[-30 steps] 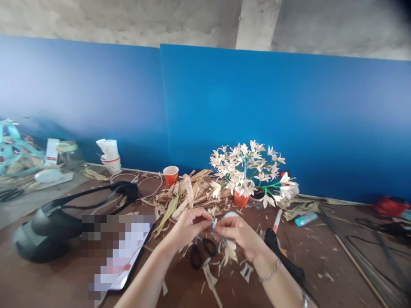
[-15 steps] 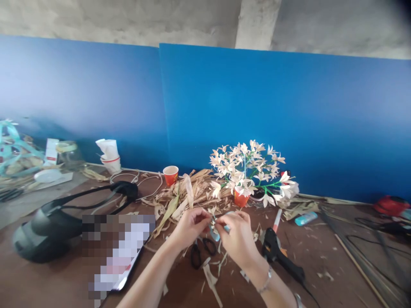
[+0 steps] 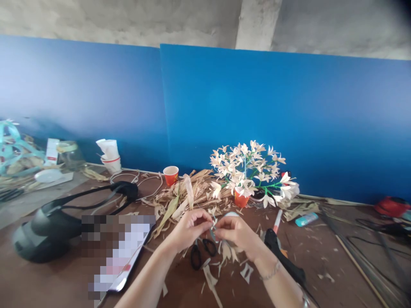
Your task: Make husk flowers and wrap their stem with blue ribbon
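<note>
My left hand [image 3: 194, 229] is closed in a pinch around the base of a small white flower [image 3: 212, 212], whose petals stick up between the fingertips. Close beside it, my right hand [image 3: 237, 235] pinches a thin light blue strip [image 3: 212, 234] just below the flower. Behind the right knuckles shows part of a pale blue, rounded thing [image 3: 231, 214], mostly hidden. Under the hands lie black-handled scissors [image 3: 196, 256], their blades covered. Dry husk scraps [image 3: 229, 252] are scattered near the right wrist.
Beyond the hands, a bunch of white flowers [image 3: 245, 167] stands in a red paper cup [image 3: 240, 199]. A husk pile [image 3: 195, 192] lies left of it, near another red cup [image 3: 171, 176]. Right is a black glue gun [image 3: 282, 259]; left, a black headset [image 3: 41, 235].
My right hand has turned and lowered slightly, with its fingers now drawn together by the flower. The blue strip hangs less widely. My left hand stays nearly in place.
</note>
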The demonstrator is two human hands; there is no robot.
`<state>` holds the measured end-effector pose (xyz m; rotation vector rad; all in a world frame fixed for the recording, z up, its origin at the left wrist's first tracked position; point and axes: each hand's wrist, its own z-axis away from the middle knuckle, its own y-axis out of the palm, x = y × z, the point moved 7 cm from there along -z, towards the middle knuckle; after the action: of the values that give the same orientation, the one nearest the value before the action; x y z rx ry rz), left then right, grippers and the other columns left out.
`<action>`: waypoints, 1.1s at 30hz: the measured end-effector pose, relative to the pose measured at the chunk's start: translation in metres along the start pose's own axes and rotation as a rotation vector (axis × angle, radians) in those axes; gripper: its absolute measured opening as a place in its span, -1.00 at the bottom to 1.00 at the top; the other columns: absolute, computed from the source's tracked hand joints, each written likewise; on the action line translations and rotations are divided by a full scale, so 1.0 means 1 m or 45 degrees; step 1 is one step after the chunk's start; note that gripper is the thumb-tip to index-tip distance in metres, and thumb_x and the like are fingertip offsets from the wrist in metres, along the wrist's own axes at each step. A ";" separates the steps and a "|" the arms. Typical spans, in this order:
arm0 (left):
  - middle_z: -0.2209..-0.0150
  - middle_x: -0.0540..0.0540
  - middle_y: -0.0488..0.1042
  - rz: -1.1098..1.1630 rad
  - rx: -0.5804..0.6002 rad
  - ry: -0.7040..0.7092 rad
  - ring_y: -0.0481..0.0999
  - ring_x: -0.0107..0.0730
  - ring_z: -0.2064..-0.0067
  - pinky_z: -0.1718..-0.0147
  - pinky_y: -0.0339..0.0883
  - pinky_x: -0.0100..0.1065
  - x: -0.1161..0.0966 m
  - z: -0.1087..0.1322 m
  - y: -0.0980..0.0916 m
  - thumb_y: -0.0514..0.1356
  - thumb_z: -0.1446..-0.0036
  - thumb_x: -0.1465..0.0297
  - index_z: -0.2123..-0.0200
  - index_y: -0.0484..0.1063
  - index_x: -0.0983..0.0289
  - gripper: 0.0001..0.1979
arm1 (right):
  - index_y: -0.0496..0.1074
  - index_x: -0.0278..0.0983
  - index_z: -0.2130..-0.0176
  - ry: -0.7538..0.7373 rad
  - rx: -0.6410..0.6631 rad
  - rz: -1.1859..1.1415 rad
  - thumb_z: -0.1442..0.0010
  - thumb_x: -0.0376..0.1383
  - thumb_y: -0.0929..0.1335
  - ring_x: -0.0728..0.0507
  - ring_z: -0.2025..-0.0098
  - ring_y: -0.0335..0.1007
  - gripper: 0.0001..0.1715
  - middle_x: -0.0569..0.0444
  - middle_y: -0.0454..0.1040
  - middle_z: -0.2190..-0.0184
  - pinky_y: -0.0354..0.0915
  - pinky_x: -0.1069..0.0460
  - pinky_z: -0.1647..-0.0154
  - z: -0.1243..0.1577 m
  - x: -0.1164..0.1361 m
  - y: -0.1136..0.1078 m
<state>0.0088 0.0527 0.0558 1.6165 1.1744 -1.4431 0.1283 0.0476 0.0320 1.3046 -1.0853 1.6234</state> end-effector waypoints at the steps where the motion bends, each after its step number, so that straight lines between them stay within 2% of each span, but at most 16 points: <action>1: 0.59 -0.02 0.35 0.011 -0.013 -0.021 0.35 -0.52 0.56 0.56 0.24 -0.48 0.004 -0.001 0.000 0.21 0.07 0.32 0.52 0.36 0.35 -0.81 | 0.43 -0.28 0.50 -0.124 -0.118 0.198 0.14 -0.26 0.40 -0.04 0.51 0.30 -0.87 0.10 0.46 0.56 0.18 0.07 0.42 0.003 0.010 -0.004; 3: 0.62 -0.03 0.35 0.046 -0.034 -0.062 0.35 -0.51 0.59 0.58 0.23 -0.47 0.012 -0.004 0.000 0.21 0.07 0.30 0.51 0.35 0.35 -0.79 | 0.45 -0.25 0.50 -0.358 -0.328 0.558 0.09 -0.31 0.38 -0.07 0.42 0.34 -0.95 0.10 0.49 0.52 0.16 0.02 0.25 0.011 0.030 -0.008; 5: 0.64 -0.02 0.37 0.078 -0.044 -0.082 0.36 -0.50 0.59 0.58 0.24 -0.47 0.019 -0.006 -0.001 0.21 0.06 0.29 0.47 0.36 0.36 -0.79 | 0.45 -0.23 0.52 -0.488 -0.439 0.790 0.02 -0.32 0.34 -0.08 0.39 0.35 -0.90 0.11 0.50 0.52 0.08 -0.02 0.12 0.018 0.042 -0.005; 7: 0.63 -0.01 0.38 0.103 -0.038 -0.101 0.37 -0.49 0.59 0.57 0.27 -0.44 0.024 -0.007 -0.002 0.21 0.06 0.29 0.41 0.38 0.37 -0.77 | 0.46 -0.22 0.53 -0.526 -0.488 0.868 -0.01 -0.33 0.32 -0.07 0.41 0.35 -0.87 0.12 0.50 0.53 0.04 -0.04 0.07 0.020 0.046 -0.003; 9: 0.56 0.02 0.41 0.097 -0.057 -0.081 0.41 -0.45 0.53 0.53 0.30 -0.42 0.023 -0.007 -0.005 0.23 0.09 0.30 0.41 0.40 0.36 -0.77 | 0.46 -0.22 0.54 -0.502 -0.488 0.816 0.00 -0.32 0.33 -0.07 0.42 0.34 -0.86 0.11 0.49 0.55 0.08 -0.02 0.13 0.019 0.045 -0.004; 12: 0.50 0.04 0.40 0.004 -0.072 0.000 0.42 -0.43 0.48 0.50 0.32 -0.41 0.013 -0.005 -0.006 0.23 0.09 0.33 0.47 0.42 0.36 -0.82 | 0.45 -0.27 0.56 -0.305 -0.357 0.500 0.05 -0.29 0.35 -0.05 0.50 0.31 -0.87 0.09 0.47 0.60 0.15 0.06 0.38 0.012 0.031 -0.007; 14: 0.49 0.04 0.38 -0.049 -0.044 0.044 0.41 -0.44 0.48 0.50 0.31 -0.42 0.005 -0.003 -0.004 0.22 0.08 0.35 0.49 0.42 0.35 -0.85 | 0.43 -0.30 0.56 -0.067 -0.151 0.150 0.08 -0.25 0.36 0.01 0.62 0.23 -0.85 0.09 0.45 0.63 0.08 0.11 0.56 0.006 0.013 -0.004; 17: 0.49 0.03 0.37 -0.103 0.024 0.090 0.38 -0.47 0.48 0.49 0.28 -0.45 -0.005 0.000 0.001 0.20 0.06 0.38 0.52 0.40 0.34 -0.87 | 0.41 -0.33 0.52 0.234 0.178 -0.252 0.13 -0.21 0.39 0.11 0.75 0.04 -0.79 0.12 0.43 0.67 -0.05 0.15 0.69 0.006 -0.008 0.008; 18: 0.50 0.03 0.37 -0.126 0.044 0.101 0.37 -0.47 0.48 0.48 0.26 -0.46 -0.007 0.001 0.002 0.19 0.05 0.38 0.53 0.39 0.34 -0.87 | 0.42 -0.34 0.51 0.281 0.251 -0.293 0.14 -0.20 0.39 0.12 0.77 0.01 -0.77 0.12 0.44 0.66 -0.07 0.16 0.71 0.006 -0.012 0.010; 20: 0.52 0.02 0.37 -0.160 0.059 0.115 0.36 -0.48 0.48 0.48 0.24 -0.48 -0.009 0.002 0.001 0.18 0.03 0.39 0.54 0.38 0.34 -0.87 | 0.43 -0.35 0.48 0.247 0.263 -0.203 0.09 -0.14 0.36 0.10 0.75 0.08 -0.71 0.09 0.46 0.64 -0.01 0.16 0.69 0.003 -0.014 0.006; 21: 0.54 0.01 0.37 -0.162 0.056 0.115 0.35 -0.48 0.48 0.48 0.23 -0.48 -0.010 0.002 -0.001 0.17 0.02 0.38 0.53 0.38 0.33 -0.86 | 0.45 -0.36 0.45 0.187 0.216 -0.134 0.04 -0.11 0.33 0.06 0.69 0.19 -0.67 0.06 0.47 0.60 0.06 0.14 0.64 0.000 -0.013 0.002; 23: 0.56 0.00 0.37 -0.150 0.051 0.095 0.35 -0.48 0.49 0.49 0.21 -0.48 -0.007 0.002 -0.007 0.16 0.01 0.36 0.52 0.37 0.33 -0.85 | 0.46 -0.35 0.43 0.019 -0.007 0.124 -0.05 -0.08 0.26 -0.02 0.54 0.33 -0.60 0.03 0.49 0.55 0.16 0.10 0.50 -0.007 -0.007 -0.013; 26: 0.59 -0.01 0.37 -0.122 0.062 0.060 0.35 -0.49 0.51 0.49 0.20 -0.48 -0.001 0.001 -0.014 0.16 0.01 0.33 0.52 0.36 0.33 -0.83 | 0.48 -0.30 0.45 -0.145 -0.396 0.595 -0.07 -0.17 0.24 -0.09 0.38 0.37 -0.68 0.03 0.50 0.47 0.16 0.04 0.30 -0.016 0.005 -0.030; 28: 0.60 -0.01 0.37 -0.101 0.069 0.053 0.35 -0.49 0.52 0.48 0.19 -0.48 0.003 0.000 -0.017 0.17 0.01 0.32 0.52 0.37 0.33 -0.82 | 0.48 -0.25 0.49 -0.206 -0.559 0.924 -0.03 -0.24 0.27 -0.13 0.27 0.35 -0.77 0.04 0.51 0.41 0.08 -0.02 0.15 -0.023 0.011 -0.030; 30: 0.61 -0.02 0.36 -0.071 0.068 0.047 0.34 -0.50 0.54 0.49 0.18 -0.48 0.008 -0.001 -0.019 0.18 0.02 0.31 0.51 0.37 0.33 -0.81 | 0.45 -0.26 0.59 -0.205 -0.601 1.065 0.03 -0.24 0.31 -0.18 0.22 0.33 -0.80 -0.01 0.51 0.45 0.01 -0.07 0.08 -0.034 0.011 -0.024; 33: 0.63 -0.03 0.34 -0.011 0.068 0.037 0.31 -0.52 0.56 0.52 0.13 -0.49 0.012 -0.003 -0.020 0.19 0.04 0.30 0.53 0.36 0.34 -0.80 | 0.40 -0.31 0.68 -0.170 -0.608 1.105 0.13 -0.31 0.35 -0.22 0.28 0.35 -0.82 -0.07 0.49 0.54 0.00 -0.13 0.10 -0.050 0.005 -0.018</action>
<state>-0.0092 0.0652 0.0466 1.6757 1.1692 -1.4724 0.1277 0.1005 0.0345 0.6404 -2.1612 1.6821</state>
